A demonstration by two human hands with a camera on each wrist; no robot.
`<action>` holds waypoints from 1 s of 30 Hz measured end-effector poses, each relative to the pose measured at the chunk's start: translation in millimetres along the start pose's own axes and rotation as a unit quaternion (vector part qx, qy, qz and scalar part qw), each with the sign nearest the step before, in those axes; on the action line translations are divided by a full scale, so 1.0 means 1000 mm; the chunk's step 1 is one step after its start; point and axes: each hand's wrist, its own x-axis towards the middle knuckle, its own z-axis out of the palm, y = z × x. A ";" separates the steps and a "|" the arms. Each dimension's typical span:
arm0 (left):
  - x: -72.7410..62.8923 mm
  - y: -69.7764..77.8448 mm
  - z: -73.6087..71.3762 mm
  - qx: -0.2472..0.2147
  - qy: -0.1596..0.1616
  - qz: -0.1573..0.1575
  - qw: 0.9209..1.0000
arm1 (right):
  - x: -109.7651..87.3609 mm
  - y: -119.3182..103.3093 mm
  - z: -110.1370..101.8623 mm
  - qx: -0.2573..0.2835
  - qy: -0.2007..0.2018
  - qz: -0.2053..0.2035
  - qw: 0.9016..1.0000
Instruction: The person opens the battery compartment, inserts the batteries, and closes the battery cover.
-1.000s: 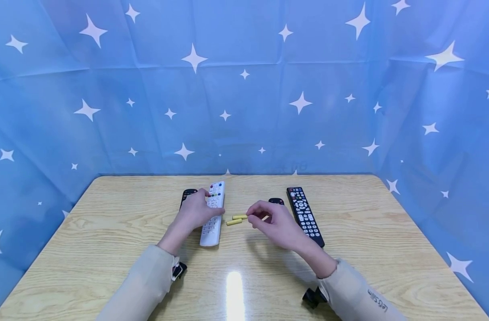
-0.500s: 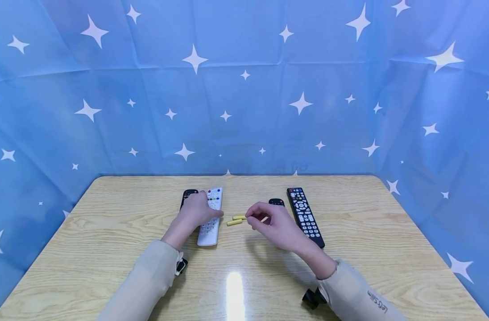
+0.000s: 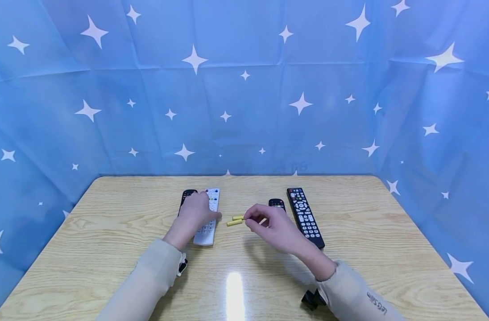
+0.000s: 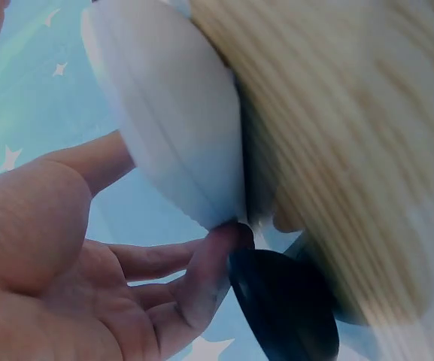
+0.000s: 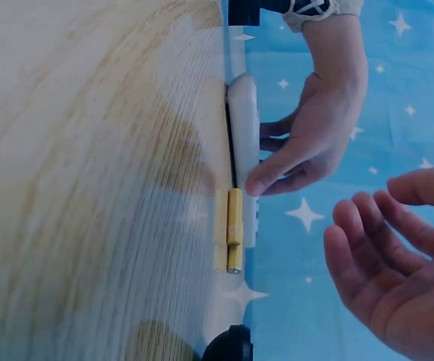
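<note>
My left hand [image 3: 194, 216] grips a white remote control [image 3: 206, 236] across its width, with the thumb on its right edge. In the left wrist view the fingers curl at the far side of the white remote control [image 4: 171, 98], between it and a black remote [image 4: 284, 301]. My right hand [image 3: 278, 227] hovers just right of two yellow batteries [image 3: 234, 222] lying on the table. In the right wrist view its fingers [image 5: 359, 233] are loosely bent, hold nothing, and stand apart from the batteries [image 5: 235, 218].
The black remote [image 3: 187, 194] on the left lies partly behind the left hand. Another black remote [image 3: 276, 203] is mostly hidden by the right hand, and a longer black remote [image 3: 304, 214] lies right of it. A blue star-patterned curtain [image 3: 244, 98] hangs behind the wooden table [image 3: 128, 214].
The left hand has slid the white remote control a little to the left, closer to the black remote there. The right hand and the batteries stay almost in place.
</note>
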 end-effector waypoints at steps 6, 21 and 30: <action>-0.001 0.002 -0.001 0.007 -0.008 0.002 1.000 | -0.001 0.000 0.000 -0.006 -0.002 -0.005 1.000; -0.007 -0.024 -0.015 0.043 0.051 0.042 0.997 | -0.003 0.002 -0.004 -0.003 -0.002 -0.002 1.000; -0.007 -0.037 -0.017 0.076 0.052 0.023 0.995 | -0.003 0.001 -0.006 -0.005 0.003 -0.012 1.000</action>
